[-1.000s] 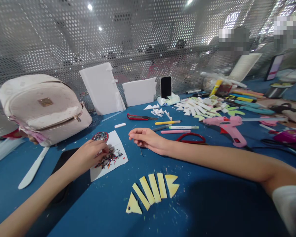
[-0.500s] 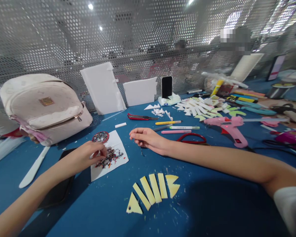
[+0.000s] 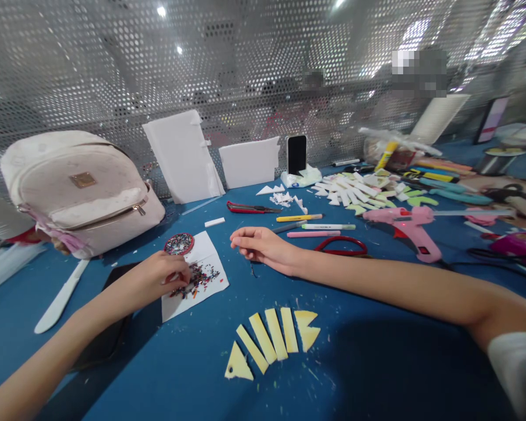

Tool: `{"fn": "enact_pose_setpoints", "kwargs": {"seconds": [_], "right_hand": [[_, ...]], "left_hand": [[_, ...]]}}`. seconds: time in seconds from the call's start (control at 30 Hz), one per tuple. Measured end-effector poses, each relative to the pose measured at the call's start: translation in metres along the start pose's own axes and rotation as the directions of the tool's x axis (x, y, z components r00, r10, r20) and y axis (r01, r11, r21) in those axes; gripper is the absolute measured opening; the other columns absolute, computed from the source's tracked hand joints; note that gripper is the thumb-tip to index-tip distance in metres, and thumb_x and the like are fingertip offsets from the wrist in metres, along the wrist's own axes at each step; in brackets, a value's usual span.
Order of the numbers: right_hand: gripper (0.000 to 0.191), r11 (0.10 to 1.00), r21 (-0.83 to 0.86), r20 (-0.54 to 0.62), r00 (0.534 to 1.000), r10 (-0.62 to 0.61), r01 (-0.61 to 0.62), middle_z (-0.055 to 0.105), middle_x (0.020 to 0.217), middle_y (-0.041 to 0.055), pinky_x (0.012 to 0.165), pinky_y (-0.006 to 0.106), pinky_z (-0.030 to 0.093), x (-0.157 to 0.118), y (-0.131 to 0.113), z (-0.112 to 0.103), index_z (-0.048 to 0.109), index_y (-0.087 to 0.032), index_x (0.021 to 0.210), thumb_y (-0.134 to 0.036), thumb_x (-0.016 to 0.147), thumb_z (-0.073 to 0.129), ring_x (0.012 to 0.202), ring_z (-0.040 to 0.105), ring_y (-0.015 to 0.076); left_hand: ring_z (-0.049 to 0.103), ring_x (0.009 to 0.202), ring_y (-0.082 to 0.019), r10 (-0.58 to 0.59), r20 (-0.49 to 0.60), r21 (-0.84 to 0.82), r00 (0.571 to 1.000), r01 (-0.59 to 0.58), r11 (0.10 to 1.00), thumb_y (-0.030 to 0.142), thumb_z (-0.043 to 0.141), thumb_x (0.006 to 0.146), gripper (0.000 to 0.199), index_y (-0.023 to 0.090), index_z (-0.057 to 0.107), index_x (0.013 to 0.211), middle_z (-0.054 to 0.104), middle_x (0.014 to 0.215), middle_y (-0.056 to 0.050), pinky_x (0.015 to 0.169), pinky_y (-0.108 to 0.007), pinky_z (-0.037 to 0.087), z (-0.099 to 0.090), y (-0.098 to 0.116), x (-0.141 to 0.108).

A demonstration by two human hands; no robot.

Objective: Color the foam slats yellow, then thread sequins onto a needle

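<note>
My left hand [image 3: 160, 276] rests with fingers curled and pinched over a pile of small multicoloured beads [image 3: 206, 277] on a white sheet of paper [image 3: 212, 251]. Whatever its fingertips hold is too small to see. A round red-rimmed dish [image 3: 179, 243] full of similar tiny pieces sits just behind it. To the right, my right hand [image 3: 263, 247] is closed, thumb against the fingers. A thin dark strand [image 3: 253, 269] shows just below it; whether the fingers hold it is unclear. Nearer me lie yellow foam strips [image 3: 275, 334] between a triangular head piece [image 3: 237, 363] and a notched tail piece [image 3: 307, 330], fish-shaped.
A white backpack [image 3: 78, 193] stands left, near a white plastic knife [image 3: 61, 297] and a dark flat object [image 3: 109, 333]. Behind are a red box cutter [image 3: 251, 208], pens [image 3: 300, 218], red-handled scissors [image 3: 341, 241] and foam scraps [image 3: 354, 188]. A pink glue gun [image 3: 414, 225] lies right.
My left fingers have shifted very slightly among the beads. My right hand and the yellow foam pieces stay in place.
</note>
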State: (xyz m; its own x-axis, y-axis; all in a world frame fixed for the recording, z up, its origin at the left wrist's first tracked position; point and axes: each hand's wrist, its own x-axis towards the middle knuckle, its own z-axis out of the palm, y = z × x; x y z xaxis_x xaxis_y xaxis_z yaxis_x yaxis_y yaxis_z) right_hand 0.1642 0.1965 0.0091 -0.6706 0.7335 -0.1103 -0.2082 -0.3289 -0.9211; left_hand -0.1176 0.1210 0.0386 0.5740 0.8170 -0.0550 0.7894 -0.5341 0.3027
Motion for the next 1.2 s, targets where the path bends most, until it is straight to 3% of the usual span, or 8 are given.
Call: {"fn": "enact_pose_setpoints", "kwargs": {"seconds": [0.33, 0.73, 1.2], "right_hand": [[0.021, 1.000, -0.005, -0.006, 1.000, 0.003, -0.004, 0.068, 0.088, 0.0022, 0.054, 0.018, 0.038, 0.0010, 0.0011, -0.0008, 0.073, -0.017, 0.087, -0.030, 0.077, 0.085, 0.065, 0.050, 0.0066], [0.030, 1.000, 0.003, 0.001, 1.000, -0.010, 0.010, 0.067, 0.087, 0.0020, 0.053, 0.016, 0.038, 0.0009, 0.0016, -0.0009, 0.073, -0.016, 0.087, -0.035, 0.070, 0.090, 0.065, 0.050, 0.0064], [0.021, 1.000, -0.014, -0.005, 1.000, 0.005, -0.005, 0.068, 0.087, 0.0023, 0.053, 0.017, 0.039, 0.0017, 0.0016, -0.0020, 0.074, -0.017, 0.088, -0.030, 0.077, 0.086, 0.065, 0.051, 0.0063]], "left_hand": [[0.070, 0.075, -0.017, 0.009, 0.025, -0.013, 1.000, -0.009, 1.000, 0.027, 0.057, 0.094, 0.018, 0.026, 0.074, 0.087, 0.077, 0.084, -0.001, 0.075, -0.031, 0.043, -0.0034, -0.0043, -0.0010], [0.070, 0.072, -0.016, 0.011, 0.020, 0.011, 1.000, -0.012, 1.000, 0.025, 0.062, 0.092, 0.014, 0.025, 0.074, 0.083, 0.077, 0.081, 0.001, 0.075, -0.030, 0.043, -0.0042, -0.0014, 0.0005], [0.068, 0.074, -0.015, -0.037, 0.010, 0.094, 0.999, 0.036, 0.995, 0.024, 0.065, 0.093, 0.010, 0.026, 0.073, 0.086, 0.077, 0.085, 0.004, 0.081, -0.034, 0.035, 0.0035, -0.0016, -0.0019]]}}
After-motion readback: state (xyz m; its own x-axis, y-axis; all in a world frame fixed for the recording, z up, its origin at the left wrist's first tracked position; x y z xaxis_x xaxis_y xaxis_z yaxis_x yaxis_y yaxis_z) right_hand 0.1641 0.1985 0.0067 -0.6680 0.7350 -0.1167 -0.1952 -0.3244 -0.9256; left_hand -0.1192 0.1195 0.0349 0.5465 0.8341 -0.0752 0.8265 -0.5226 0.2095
